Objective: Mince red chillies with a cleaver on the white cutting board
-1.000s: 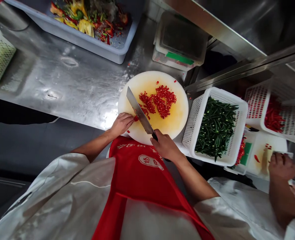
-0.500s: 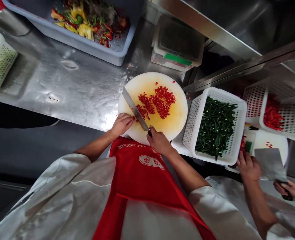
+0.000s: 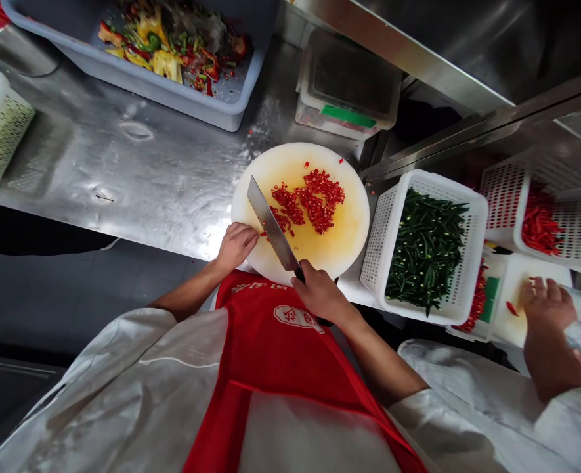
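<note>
My right hand (image 3: 322,292) is wrapped round the dark handle of a kitchen knife (image 3: 274,228). The long blade slants over the left half of a round white cutting board (image 3: 342,253). Close to the blade's left side, at the board's edge, my left hand (image 3: 237,246) has its fingers bent and pressed together. A bit of red chili (image 3: 263,234) shows at those fingertips; the rest of it is hidden. Chopped red chilies (image 3: 320,200) lie in loose heaps across the board, and the blade hides part of the nearest heap.
Right of the board stands a white basket (image 3: 379,263) of green chilies. Beyond it, a co-worker's hand (image 3: 549,305) is over another cutting board (image 3: 509,328). A lidded container (image 3: 352,72) and a grey bin (image 3: 228,118) with vegetable scraps are behind. A pale basket (image 3: 9,131) sits left.
The knife has shifted slightly right and towards me, away from my left fingertips. My left hand has drawn back slightly left. The co-worker's hand has moved right, onto their board.
</note>
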`<state>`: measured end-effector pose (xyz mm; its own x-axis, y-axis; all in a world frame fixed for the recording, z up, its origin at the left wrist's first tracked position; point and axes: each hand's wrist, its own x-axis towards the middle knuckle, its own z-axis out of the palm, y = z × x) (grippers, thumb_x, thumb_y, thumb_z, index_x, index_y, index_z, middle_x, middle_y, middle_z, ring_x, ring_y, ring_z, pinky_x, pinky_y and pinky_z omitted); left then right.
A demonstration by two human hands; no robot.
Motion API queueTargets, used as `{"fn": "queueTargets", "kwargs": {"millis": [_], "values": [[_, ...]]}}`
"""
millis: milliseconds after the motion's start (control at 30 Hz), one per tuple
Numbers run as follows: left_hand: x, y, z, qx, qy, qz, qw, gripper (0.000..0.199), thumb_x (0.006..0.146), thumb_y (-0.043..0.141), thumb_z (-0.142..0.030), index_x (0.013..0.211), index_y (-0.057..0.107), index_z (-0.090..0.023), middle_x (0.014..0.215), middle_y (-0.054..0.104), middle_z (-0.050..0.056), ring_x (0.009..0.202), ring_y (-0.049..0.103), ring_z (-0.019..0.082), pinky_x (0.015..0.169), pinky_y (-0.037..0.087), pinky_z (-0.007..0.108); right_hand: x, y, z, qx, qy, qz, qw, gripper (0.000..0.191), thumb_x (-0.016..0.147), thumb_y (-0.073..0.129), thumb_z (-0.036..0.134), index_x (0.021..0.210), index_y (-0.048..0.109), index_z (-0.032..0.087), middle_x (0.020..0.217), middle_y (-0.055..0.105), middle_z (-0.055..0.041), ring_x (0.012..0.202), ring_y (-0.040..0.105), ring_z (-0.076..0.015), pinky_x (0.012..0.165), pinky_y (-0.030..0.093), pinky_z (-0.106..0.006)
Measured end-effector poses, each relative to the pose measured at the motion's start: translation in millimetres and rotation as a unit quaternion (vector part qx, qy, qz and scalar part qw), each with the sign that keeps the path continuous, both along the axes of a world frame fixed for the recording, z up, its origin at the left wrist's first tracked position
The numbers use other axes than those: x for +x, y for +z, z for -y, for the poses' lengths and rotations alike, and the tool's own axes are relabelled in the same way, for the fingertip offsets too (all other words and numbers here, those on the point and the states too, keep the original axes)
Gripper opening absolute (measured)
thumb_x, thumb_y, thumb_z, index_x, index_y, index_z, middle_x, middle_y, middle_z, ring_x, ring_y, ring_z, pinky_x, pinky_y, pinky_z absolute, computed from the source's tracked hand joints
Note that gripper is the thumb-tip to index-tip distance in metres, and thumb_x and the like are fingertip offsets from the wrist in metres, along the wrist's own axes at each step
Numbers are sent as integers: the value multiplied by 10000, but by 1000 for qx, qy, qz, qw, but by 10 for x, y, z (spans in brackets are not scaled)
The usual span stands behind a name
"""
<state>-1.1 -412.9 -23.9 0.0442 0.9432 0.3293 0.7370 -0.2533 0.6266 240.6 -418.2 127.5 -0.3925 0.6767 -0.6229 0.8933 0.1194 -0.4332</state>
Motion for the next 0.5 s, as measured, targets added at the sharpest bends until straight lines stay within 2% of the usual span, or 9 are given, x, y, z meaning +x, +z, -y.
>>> {"fn": "queueTargets", "kwargs": {"millis": [167, 267, 400, 500], "values": [[41, -54, -22, 5, -16, -19, 1000, 240, 992, 534, -326, 914, 733, -216, 935, 722, 57, 906, 596, 220, 845, 462, 408, -104, -347, 180, 7, -28, -14, 999, 184, 986, 403, 261, 1131, 463, 165, 857, 698, -132, 769, 644, -269, 664, 304, -316], [55, -48, -38, -1, -18, -33, 999, 242, 998, 523, -317, 931, 734, -217, 924, 724, 55, 905, 586, 228, 846, 440, 416, -139, -479, 192, 13, -40, -34, 999, 209, 981, 392, 262, 1148, 466, 160, 858, 696, -132, 784, 655, -278, 687, 327, -324], [29, 4, -52, 1, -33, -55, 998, 244, 1001, 516, -320, 953, 729, -211, 917, 723, 59, 904, 582, 234, 840, 423, 419, -1, -549, 48, 16, -67, -81, 994, 138, 951, 442, 298, 1031, 491, 197, 822, 680, -79, 776, 655, -237, 682, 385, -300], [24, 30, -148, 2, -58, -81, 995, 266, 1005, 497, -322, 954, 729, -202, 912, 716, 74, 895, 578, 248, 811, 417, 426, 241, -641, -138, -28, -109, -143, 983, 133, 917, 482, 352, 886, 457, 226, 660, 618, 7, 582, 612, -169, 578, 420, -262]]}}
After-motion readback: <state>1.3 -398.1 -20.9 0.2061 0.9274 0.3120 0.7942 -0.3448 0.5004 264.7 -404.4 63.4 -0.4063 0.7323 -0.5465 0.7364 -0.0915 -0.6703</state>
